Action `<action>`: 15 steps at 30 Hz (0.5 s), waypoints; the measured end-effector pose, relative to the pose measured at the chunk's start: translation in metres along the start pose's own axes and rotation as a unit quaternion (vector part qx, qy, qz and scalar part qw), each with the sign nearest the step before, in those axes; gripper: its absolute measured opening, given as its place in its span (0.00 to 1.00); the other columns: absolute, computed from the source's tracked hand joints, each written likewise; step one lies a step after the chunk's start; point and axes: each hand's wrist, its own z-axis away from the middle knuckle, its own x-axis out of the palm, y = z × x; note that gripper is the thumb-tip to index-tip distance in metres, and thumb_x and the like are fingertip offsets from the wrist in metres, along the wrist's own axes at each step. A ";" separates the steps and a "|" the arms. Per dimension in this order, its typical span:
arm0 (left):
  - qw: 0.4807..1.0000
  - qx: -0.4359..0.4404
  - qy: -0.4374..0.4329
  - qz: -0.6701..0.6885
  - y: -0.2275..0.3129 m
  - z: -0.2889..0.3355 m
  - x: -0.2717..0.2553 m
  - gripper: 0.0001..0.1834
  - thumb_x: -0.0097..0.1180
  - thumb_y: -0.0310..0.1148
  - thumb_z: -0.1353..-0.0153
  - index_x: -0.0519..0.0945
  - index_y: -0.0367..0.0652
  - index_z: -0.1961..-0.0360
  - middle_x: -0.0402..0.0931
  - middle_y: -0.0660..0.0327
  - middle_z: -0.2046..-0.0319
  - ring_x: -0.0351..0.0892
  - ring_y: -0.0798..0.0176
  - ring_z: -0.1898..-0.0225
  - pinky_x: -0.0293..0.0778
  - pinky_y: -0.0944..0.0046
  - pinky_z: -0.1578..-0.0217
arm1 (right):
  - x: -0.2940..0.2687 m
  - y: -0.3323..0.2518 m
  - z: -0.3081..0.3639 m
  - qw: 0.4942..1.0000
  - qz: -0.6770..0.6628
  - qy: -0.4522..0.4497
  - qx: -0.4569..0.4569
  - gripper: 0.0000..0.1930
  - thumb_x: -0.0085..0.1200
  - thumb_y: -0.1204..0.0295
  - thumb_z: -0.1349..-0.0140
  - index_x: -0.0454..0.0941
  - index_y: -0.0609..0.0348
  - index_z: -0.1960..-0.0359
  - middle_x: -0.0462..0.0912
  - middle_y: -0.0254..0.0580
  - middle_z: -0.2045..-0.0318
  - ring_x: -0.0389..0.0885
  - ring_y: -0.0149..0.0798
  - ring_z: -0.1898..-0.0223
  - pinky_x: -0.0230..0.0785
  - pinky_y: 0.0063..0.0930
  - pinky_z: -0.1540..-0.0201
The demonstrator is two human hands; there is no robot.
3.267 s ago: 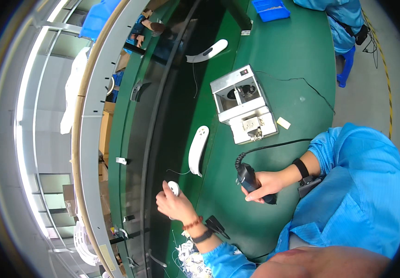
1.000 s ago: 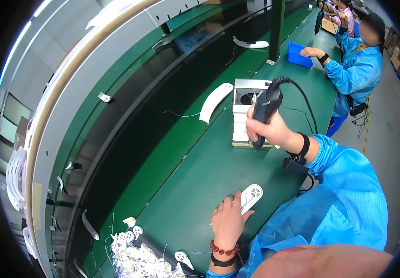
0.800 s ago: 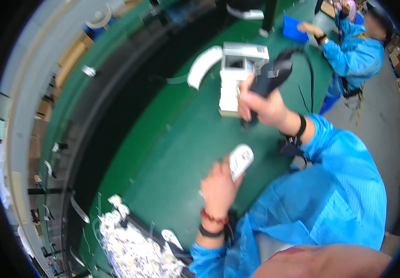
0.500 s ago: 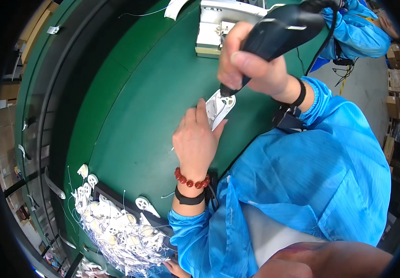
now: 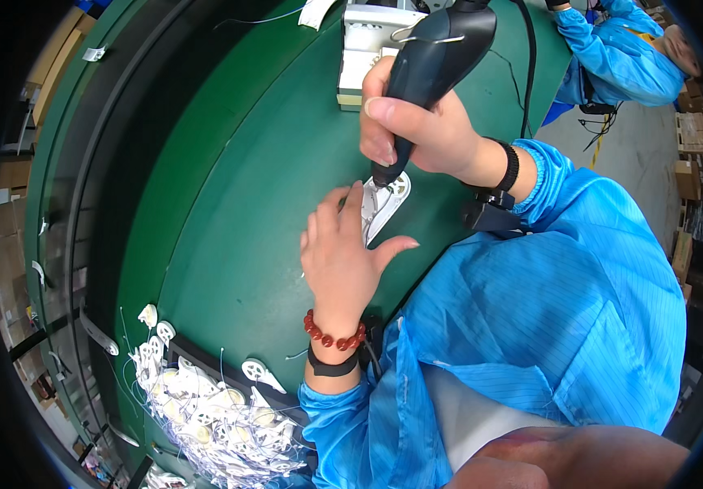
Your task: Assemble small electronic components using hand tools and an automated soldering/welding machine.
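A big heap of white plastic parts and thin wires [image 5: 213, 416] sits near the left wrist, and a pale metal machine [image 5: 360, 69] stands past the right hand [image 5: 429, 134], which hides some of it. That hand is wrapped tight around a black power screwdriver [image 5: 441, 53]. The left hand [image 5: 339, 253] is spread out, its fingers over one edge of a white plastic piece [image 5: 382, 210] with a wheel-shaped end, lying between the two hands. A second ago the screwdriver was up in front of the machine; now its tip is down at the piece. The counter [image 5: 246, 204] is green and smooth. Beyond it are a worker in blue [image 5: 612, 57], a grey floor [image 5: 567, 138] and brown boxes [image 5: 688, 179].
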 end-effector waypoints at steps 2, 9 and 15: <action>0.996 0.006 0.025 0.083 -0.003 -0.006 0.000 0.33 0.75 0.41 0.51 0.79 0.39 0.44 0.75 0.52 0.49 0.76 0.48 0.48 0.73 0.53 0.48 | -0.002 -0.005 0.003 0.999 -0.023 0.033 -0.002 0.07 0.56 0.72 0.31 0.71 0.60 0.63 0.76 0.38 0.82 0.75 0.30 0.81 0.68 0.28 0.76; 0.992 -0.047 0.106 0.058 0.004 0.020 -0.009 0.18 0.68 0.23 0.48 0.82 0.37 0.54 0.76 0.54 0.53 0.73 0.47 0.50 0.68 0.51 0.48 | 0.037 -0.007 0.006 0.991 -0.132 0.013 0.021 0.10 0.58 0.72 0.32 0.69 0.57 0.69 0.75 0.33 0.82 0.76 0.28 0.80 0.68 0.24 0.77; 0.990 -0.011 0.133 0.049 0.000 0.026 -0.001 0.09 0.66 0.23 0.43 0.80 0.38 0.63 0.79 0.57 0.61 0.76 0.50 0.57 0.68 0.52 0.52 | 0.052 -0.014 0.008 0.993 -0.114 0.011 0.013 0.13 0.58 0.70 0.32 0.68 0.56 0.74 0.75 0.31 0.83 0.73 0.26 0.81 0.66 0.23 0.77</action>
